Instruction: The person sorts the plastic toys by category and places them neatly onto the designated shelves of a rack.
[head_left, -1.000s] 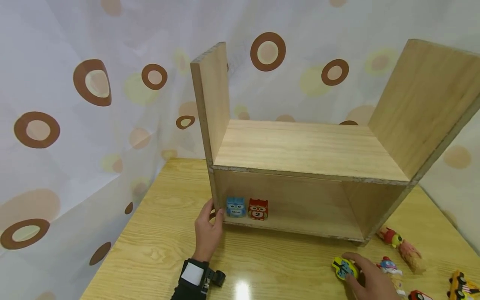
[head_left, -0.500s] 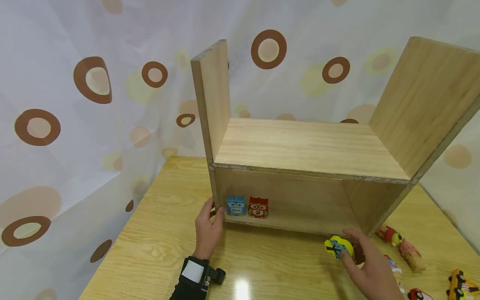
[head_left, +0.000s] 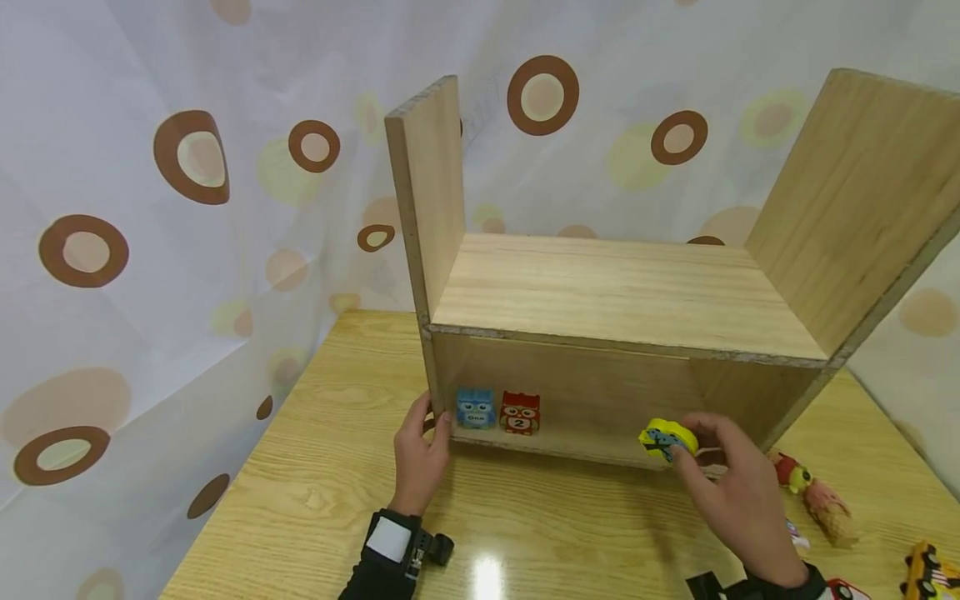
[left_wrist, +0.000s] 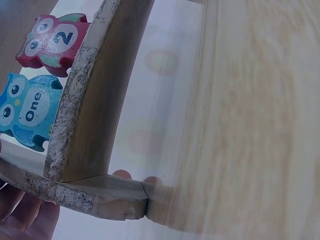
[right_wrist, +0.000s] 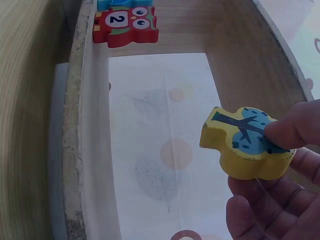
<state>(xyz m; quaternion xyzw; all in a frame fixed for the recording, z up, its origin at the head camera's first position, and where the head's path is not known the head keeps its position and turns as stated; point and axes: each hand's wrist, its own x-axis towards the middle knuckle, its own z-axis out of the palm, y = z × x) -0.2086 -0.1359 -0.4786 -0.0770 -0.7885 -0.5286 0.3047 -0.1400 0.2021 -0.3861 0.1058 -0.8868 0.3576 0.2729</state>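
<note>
In the head view my left hand [head_left: 420, 467] grips the left side panel of a wooden shelf [head_left: 630, 292], thumb at its front edge. A yellow tree-shaped block [right_wrist: 250, 150] with a blue tree picture is pinched between thumb and fingers of my right hand [head_left: 738, 496], in front of the right part of the lower compartment. At the left end of that compartment stand a blue owl block [head_left: 476, 408] marked "One" and a red owl block [head_left: 521, 413] marked "2", side by side. The left wrist view shows both owls beyond the shelf board.
Right of the shelf, on the wooden table [head_left: 315, 450], lie a red and yellow toy figure [head_left: 792, 473], an ice-cream-cone-like toy [head_left: 828, 510], a yellow toy vehicle [head_left: 930, 571] and a red toy car [head_left: 843, 590]. Dotted cloth [head_left: 315, 225] hangs behind and at the sides.
My right hand has lifted the yellow block from near the table and carried it forward and slightly left, up to the lower compartment's front. The left hand keeps its hold on the panel.
</note>
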